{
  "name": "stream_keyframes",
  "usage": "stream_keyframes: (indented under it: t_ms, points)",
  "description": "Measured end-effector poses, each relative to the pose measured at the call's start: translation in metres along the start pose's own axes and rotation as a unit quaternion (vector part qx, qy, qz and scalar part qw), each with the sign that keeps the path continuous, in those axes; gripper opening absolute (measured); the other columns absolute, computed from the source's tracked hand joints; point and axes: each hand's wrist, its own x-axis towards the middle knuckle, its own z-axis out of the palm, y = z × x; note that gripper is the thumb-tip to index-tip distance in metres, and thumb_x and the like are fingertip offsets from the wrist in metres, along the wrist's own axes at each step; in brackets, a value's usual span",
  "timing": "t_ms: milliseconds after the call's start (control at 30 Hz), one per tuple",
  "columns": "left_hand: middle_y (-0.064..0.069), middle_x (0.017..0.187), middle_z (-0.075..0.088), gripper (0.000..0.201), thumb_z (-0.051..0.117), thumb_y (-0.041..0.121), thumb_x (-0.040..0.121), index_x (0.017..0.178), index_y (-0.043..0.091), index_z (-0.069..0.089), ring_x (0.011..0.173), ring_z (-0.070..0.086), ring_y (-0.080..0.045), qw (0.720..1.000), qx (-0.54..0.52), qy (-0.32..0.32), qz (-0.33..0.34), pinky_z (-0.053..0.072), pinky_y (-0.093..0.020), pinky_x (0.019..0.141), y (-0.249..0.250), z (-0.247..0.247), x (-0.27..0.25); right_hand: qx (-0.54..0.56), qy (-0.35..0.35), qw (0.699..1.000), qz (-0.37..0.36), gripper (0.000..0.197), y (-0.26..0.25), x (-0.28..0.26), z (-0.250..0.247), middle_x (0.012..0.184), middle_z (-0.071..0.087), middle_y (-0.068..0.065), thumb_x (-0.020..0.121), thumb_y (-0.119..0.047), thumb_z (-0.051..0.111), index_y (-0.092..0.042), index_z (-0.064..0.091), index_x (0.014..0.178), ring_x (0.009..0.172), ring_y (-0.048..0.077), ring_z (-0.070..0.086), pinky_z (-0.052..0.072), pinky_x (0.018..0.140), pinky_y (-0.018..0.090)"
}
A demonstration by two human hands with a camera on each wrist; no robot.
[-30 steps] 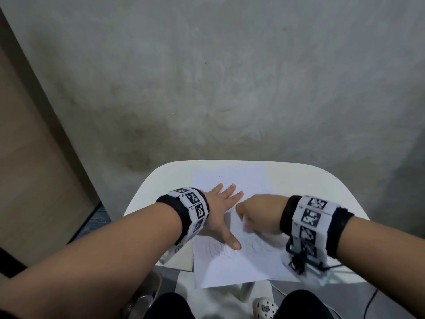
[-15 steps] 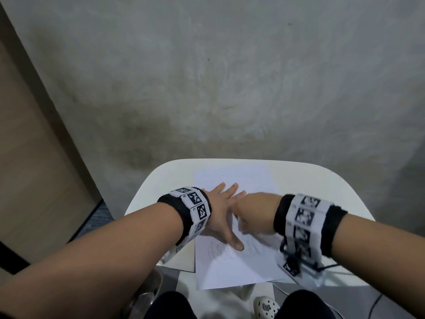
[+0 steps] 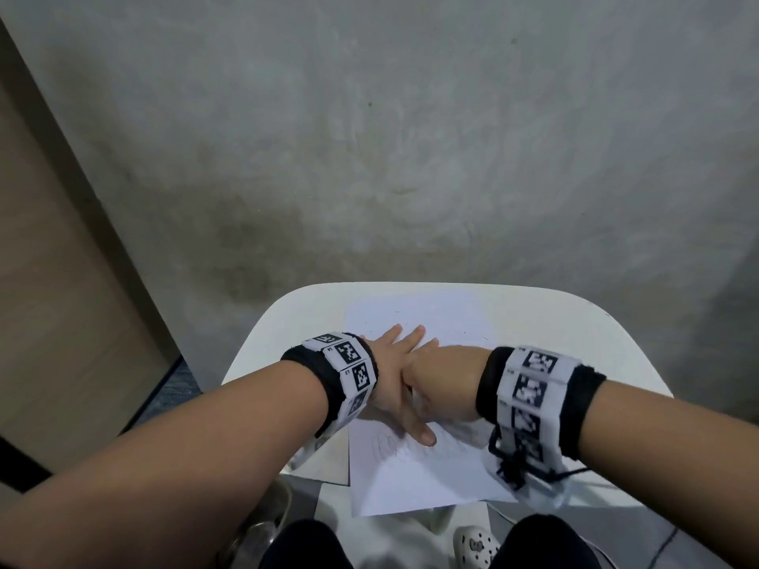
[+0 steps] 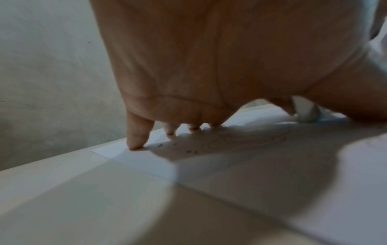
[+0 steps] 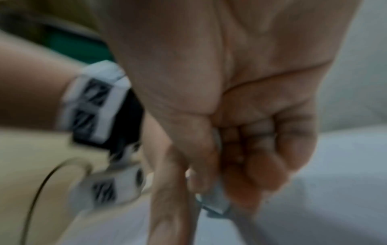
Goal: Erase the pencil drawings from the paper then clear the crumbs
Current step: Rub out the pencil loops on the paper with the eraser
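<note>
A white sheet of paper [image 3: 415, 478] with faint pencil scribbles [image 3: 394, 445] lies on a small white table [image 3: 534, 322]. My left hand [image 3: 400, 384] lies flat on the sheet, fingers spread and pressing it down; its fingertips [image 4: 136, 144] touch the paper's far part. My right hand [image 3: 443, 388] is curled just right of the left thumb and pinches a white eraser [image 5: 215, 203], whose tip is down on the paper. The left wrist view shows the eraser [image 4: 305, 111] beyond the palm. A few dark crumbs [image 4: 188, 150] lie on the sheet.
A grey concrete wall [image 3: 410, 137] stands right behind the table. A wooden panel [image 3: 53, 281] is at the left. Below the table's near edge I see dark trousers and a white clog [image 3: 476, 546]. A thin cable [image 3: 575, 472] hangs from the right wristband.
My right hand has slid leftward with the eraser until it is against the left hand. The left hand has stayed flat on the paper.
</note>
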Motion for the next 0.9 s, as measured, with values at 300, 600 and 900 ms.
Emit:
stream_keyframes:
  t_ms: [300, 600, 900]
  points:
    - [0.011, 0.156, -0.034, 0.133, 0.069, 0.075, 0.067, 0.149, 0.032, -0.027, 0.146, -0.027, -0.017, 0.999, 0.031, -0.017, 0.017, 0.000, -0.060, 0.119, -0.024, 0.003, -0.002, -0.007, 0.023, 0.992, 0.122, 0.027, 0.037, 0.011, -0.010, 0.061, 0.041, -0.001, 0.090, -0.014, 0.047, -0.013, 0.039, 0.065, 0.052, 0.015, 0.036, 0.028, 0.047, 0.023]
    - [0.012, 0.156, -0.034, 0.131, 0.070, 0.072, 0.069, 0.150, 0.033, -0.026, 0.146, -0.028, -0.017, 1.000, 0.012, -0.009, 0.018, -0.002, -0.059, 0.119, -0.032, 0.008, -0.006, -0.009, -0.001, 0.998, 0.066, 0.023, 0.014, 0.008, -0.007, 0.109, 0.066, 0.005, 0.096, -0.024, 0.050, -0.009, 0.057, 0.112, 0.091, 0.022, 0.061, 0.048, 0.073, 0.030]
    - [0.013, 0.154, -0.036, 0.134, 0.069, 0.075, 0.066, 0.149, 0.034, -0.027, 0.145, -0.030, -0.016, 1.000, 0.012, -0.015, 0.020, -0.004, -0.060, 0.118, -0.034, 0.009, -0.003, -0.039, 0.010, 0.995, 0.086, 0.020, 0.015, 0.010, -0.009, 0.111, 0.064, 0.006, 0.096, -0.024, 0.052, -0.013, 0.053, 0.112, 0.097, 0.021, 0.061, 0.049, 0.080, 0.028]
